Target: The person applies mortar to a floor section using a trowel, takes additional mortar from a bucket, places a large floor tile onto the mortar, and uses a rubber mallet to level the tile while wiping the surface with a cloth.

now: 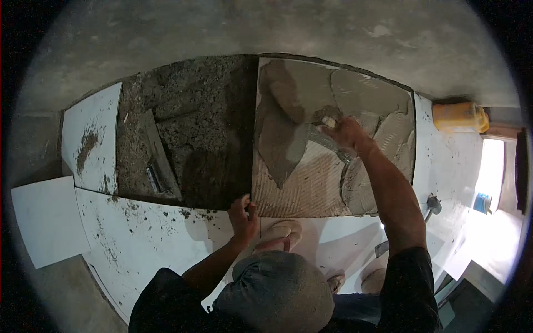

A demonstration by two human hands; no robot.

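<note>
My right hand (pixel 347 136) is closed round the pale handle of a trowel (pixel 328 121), whose blade is largely hidden by the hand and wet mortar. Grey mortar (pixel 358 91) covers the far and right parts of a large square tile (pixel 300 188); its ribbed, brownish surface shows bare at the near left. At that tile's near-left corner is my left hand (pixel 244 219), fingers curled in. Whether it grips the tile edge or a small thing is hard to make out. Left of the tile lies a bed of dark, rough, damp mortar (pixel 205 122).
A long metal float (pixel 161 158) rests on the rough bed. White tiles (pixel 150 227) with dark crumbs border it; a loose white tile (pixel 50 219) lies far left. At right are a yellow container (pixel 459 116), a mallet (pixel 433 205) and a blue container (pixel 483 202). A concrete wall (pixel 250 28) runs behind.
</note>
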